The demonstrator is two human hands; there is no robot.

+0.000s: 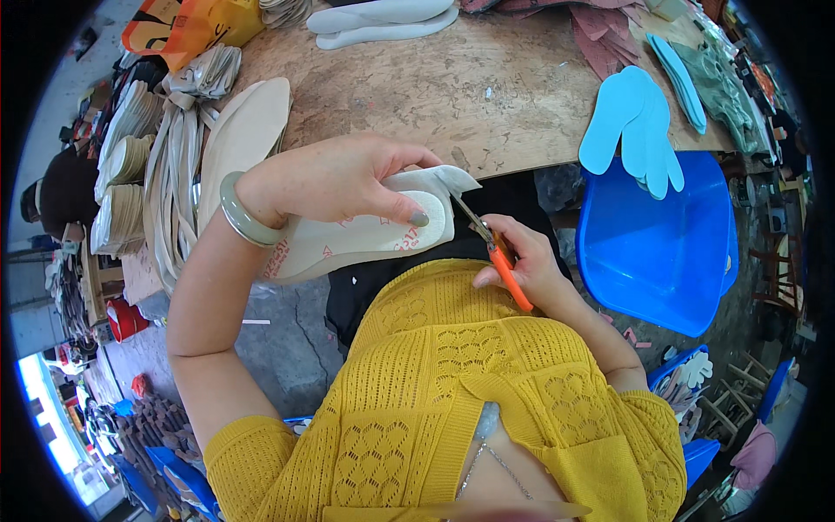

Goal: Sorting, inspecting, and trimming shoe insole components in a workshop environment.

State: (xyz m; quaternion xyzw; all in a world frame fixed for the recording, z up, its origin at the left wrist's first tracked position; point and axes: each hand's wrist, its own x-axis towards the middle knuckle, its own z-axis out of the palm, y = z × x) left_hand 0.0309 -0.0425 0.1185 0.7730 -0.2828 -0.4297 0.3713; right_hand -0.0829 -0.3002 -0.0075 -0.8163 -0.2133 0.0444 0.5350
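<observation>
My left hand, with a pale bangle on its wrist, grips a white insole with red printing, its thumb pressed on the top face. Beyond the insole's rounded end a flap of pale sheet material sticks out. In my right hand is a pair of scissors with orange handles. Their blades point up and to the left, meeting the sheet edge at the insole's rounded end. The insole is held above my lap at the near edge of the table; its underside is hidden.
Cream insole pieces and stacked shapes lie left on the wooden table. Light-blue insoles overhang its right edge above a blue plastic tub. White insoles and an orange bag are at the far side.
</observation>
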